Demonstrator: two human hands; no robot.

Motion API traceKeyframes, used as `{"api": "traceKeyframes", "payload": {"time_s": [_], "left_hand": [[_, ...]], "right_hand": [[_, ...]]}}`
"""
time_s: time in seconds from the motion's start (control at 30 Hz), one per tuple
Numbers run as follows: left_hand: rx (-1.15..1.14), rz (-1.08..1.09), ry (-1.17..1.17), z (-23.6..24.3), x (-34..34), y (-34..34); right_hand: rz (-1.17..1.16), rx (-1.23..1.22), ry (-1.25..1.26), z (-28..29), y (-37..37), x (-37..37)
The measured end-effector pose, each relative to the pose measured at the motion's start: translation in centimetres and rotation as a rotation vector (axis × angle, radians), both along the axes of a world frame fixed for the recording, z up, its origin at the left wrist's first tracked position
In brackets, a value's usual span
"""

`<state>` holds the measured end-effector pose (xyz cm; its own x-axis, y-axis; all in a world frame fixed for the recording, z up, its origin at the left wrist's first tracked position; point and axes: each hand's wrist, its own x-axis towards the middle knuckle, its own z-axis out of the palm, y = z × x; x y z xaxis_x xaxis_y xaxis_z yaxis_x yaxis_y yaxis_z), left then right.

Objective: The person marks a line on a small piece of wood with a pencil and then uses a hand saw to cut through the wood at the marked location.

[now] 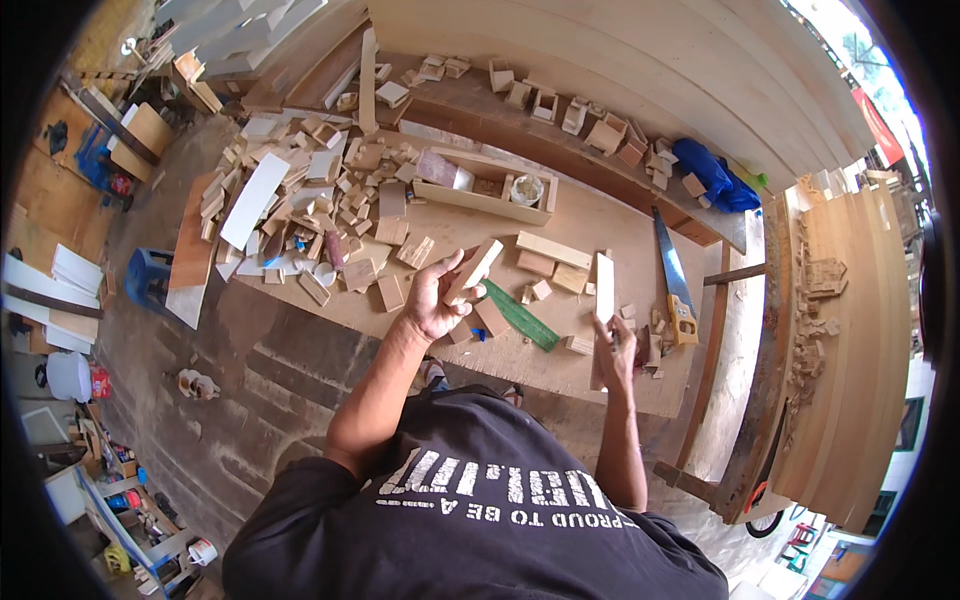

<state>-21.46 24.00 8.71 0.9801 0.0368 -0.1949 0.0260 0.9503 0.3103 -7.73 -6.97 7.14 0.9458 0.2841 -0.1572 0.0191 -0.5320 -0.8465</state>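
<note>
At the far left, a blue stool (150, 278) is seen on the floor, and lower down a white tub (203, 551) is marked with coloured printing too small to be read. The left part of the bench (540, 365) is crowded by a heap of wooden offcuts (330, 190), across which a white board (253, 200) is laid. By the left hand (437, 297), a wooden block (474, 270) is gripped between thumb and fingers, raised over the near part of the bench. Behind it, a clear cup (527, 188) is held in an open wooden box (486, 203). Below the block, a green strip (520, 317) is partly covered by the left hand. Between the forearms, large white lettering, turned upside down, is borne by the black shirt (450, 550). By the right hand (617, 345), a narrow wooden piece (604, 285) is gripped with its pale end pointed away from the body; whether the darker wood below the fingers belongs to it cannot be told. Farther right, a yellow-handled saw (664, 255) is laid near the bench's edge, a blue bundle (715, 177) is set on the ledge (450, 100) behind, and long planks (850, 370) are stacked at the far right.
</note>
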Motion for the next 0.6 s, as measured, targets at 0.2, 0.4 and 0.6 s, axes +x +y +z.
{"api": "traceKeyframes", "payload": {"time_s": [0.2, 0.4, 0.6], "left_hand": [[0.023, -0.123, 0.09, -0.5, -0.6, 3.2], [0.11, -0.225, 0.115, -1.2, -0.3, 5.8], [0.112, -0.252, 0.145, -0.5, 0.0, 7.3]], "right_hand": [[-0.034, -0.149, -0.21, -5.0, 5.5, -2.5], [-0.103, -0.307, -0.345, -10.8, 9.5, -1.8], [-0.135, -0.475, -0.349, -11.8, 12.5, 0.7]]}}
